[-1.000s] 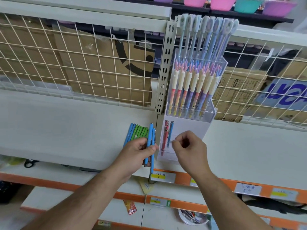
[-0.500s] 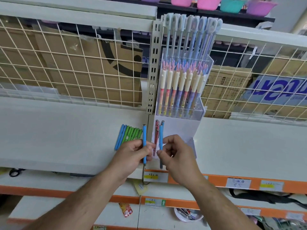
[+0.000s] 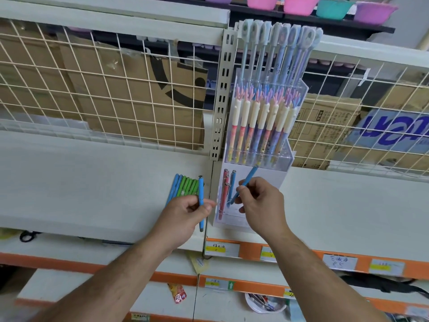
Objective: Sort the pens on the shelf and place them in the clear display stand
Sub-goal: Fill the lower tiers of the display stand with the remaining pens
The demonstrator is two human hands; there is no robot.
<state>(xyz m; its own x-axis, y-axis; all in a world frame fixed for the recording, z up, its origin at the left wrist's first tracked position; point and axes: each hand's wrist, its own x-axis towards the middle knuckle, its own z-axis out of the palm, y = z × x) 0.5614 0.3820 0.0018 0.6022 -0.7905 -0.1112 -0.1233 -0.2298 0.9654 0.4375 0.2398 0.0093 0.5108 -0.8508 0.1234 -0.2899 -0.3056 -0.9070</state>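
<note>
Shelf [image 3: 92, 182]: pale, with an orange price strip [image 3: 301, 254] along its front edge. Stand [image 3: 286, 159]: clear, tiered, upright on the shelf beside a slotted post [image 3: 220, 101]. Its rear tier is full of tall pens [image 3: 278, 54] in pastel shades, and its middle tier is full of capped pens [image 3: 255, 126] with cream tops. Its low front tier holds a pink pen [image 3: 224, 189] and a stored blue pen [image 3: 232, 182], both upright at its left side. Loose pens [image 3: 183, 187]: blue and green, lying side by side on the shelf just left of the stand. Left hand [image 3: 185, 212]: thumb and curled fingers clamped on a held pen [image 3: 201, 191], blue, near upright, in front of the loose pens. Right hand [image 3: 260, 205]: fingertips pinched on a tilted pen [image 3: 249, 177], blue, leaning up to the right over the front tier; whether it touches the stand cannot be told. Wire grid [image 3: 92, 89]: behind the shelf, with cardboard boxes [image 3: 139, 101] behind it. Bowls [image 3: 299, 4]: pink, teal and purple, on the top shelf. Scissors [image 3: 26, 235]: black-handled, lower left.
</note>
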